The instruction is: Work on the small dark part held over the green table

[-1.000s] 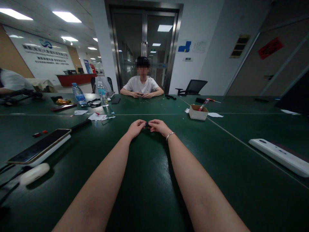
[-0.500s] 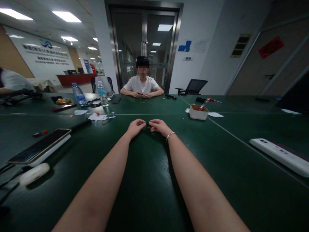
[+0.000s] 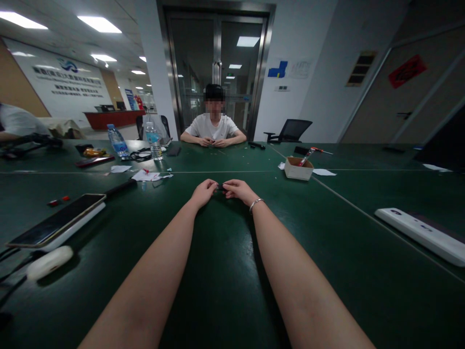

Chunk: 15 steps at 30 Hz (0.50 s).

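A small black piece (image 3: 220, 187) sits between my two hands, over the middle of the green table (image 3: 218, 232); its kind is too small to make out. My left hand (image 3: 204, 194) pinches toward it from the left, thumb and fingertips pressed together. From the other side, my right hand (image 3: 240, 191) has its thumb and forefinger closed on the piece, the other fingers curled beneath. A silver bangle (image 3: 256, 205) circles my right wrist. Both forearms stretch out over the tabletop.
Left of my arms lie a phone on a white block (image 3: 58, 220) and a white oval device (image 3: 50, 263) with cables. Farther off are paper scraps (image 3: 147, 175), bottles (image 3: 154, 141) and a small box (image 3: 298, 168). A white bar-shaped device (image 3: 417, 235) lies right. A person (image 3: 213, 128) sits opposite.
My left fingertips have drawn slightly left, and a little more of the black piece shows between the hands. The camera view has shifted very slightly.
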Tool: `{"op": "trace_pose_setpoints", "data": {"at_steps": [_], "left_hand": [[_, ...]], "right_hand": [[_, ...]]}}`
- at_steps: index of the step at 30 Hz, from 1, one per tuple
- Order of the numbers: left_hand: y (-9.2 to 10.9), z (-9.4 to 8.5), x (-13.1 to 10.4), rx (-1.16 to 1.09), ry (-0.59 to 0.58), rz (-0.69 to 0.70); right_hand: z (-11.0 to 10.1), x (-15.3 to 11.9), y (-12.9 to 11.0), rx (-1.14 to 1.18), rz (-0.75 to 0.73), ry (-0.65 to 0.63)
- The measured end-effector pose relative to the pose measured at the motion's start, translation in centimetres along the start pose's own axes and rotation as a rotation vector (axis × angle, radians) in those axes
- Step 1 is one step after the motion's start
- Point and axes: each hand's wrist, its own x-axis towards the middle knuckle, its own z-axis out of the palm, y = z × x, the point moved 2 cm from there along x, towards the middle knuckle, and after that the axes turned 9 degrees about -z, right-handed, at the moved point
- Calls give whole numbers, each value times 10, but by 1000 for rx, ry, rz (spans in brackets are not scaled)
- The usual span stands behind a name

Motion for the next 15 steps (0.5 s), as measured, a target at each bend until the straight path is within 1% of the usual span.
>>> {"op": "trace_pose_setpoints", "data": {"at_steps": [9, 12, 15], "left_hand": [[1, 0, 0, -62, -55, 0], [3, 1, 0, -39, -40, -31], [5, 1, -1, -38, -26, -31]], "right_hand": [[0, -1, -1, -15, 3, -12], [1, 0, 0, -23, -11, -17], [1, 1, 2, -31, -16, -16]]}}
